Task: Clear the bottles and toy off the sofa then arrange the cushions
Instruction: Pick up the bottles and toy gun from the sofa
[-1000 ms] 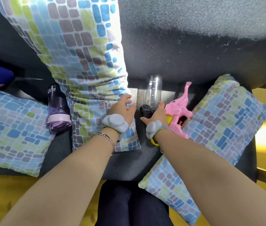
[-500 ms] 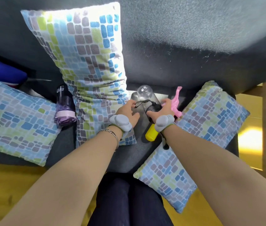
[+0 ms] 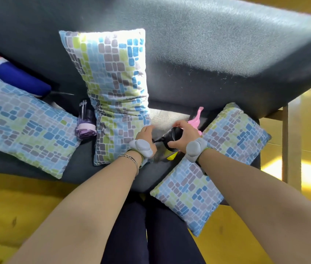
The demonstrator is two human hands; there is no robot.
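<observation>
My right hand (image 3: 184, 134) is shut on the black cap of the clear bottle (image 3: 173, 135), lifted just above the dark grey sofa seat (image 3: 86, 164); the bottle's body is blurred below the cap. Its strap runs toward my left hand (image 3: 144, 133), which sits beside the middle cushion (image 3: 112, 88) with its fingers curled and partly hidden. The pink toy (image 3: 196, 119) lies behind my right hand, its yellow part (image 3: 171, 156) showing under the wrist. A purple bottle (image 3: 86, 121) lies between the left cushion (image 3: 23, 130) and the middle one. The right cushion (image 3: 217, 159) lies flat.
The middle cushion leans upright against the sofa back (image 3: 208, 54). A blue and red pillow (image 3: 17, 79) is wedged at the far left. A wooden sofa leg (image 3: 285, 141) stands at the right over the yellow floor (image 3: 8, 216). My dark-trousered legs (image 3: 150, 235) touch the seat front.
My right hand has closed on the clear bottle's cap and raised it off the seat. My head has pulled back, so more of the sofa shows.
</observation>
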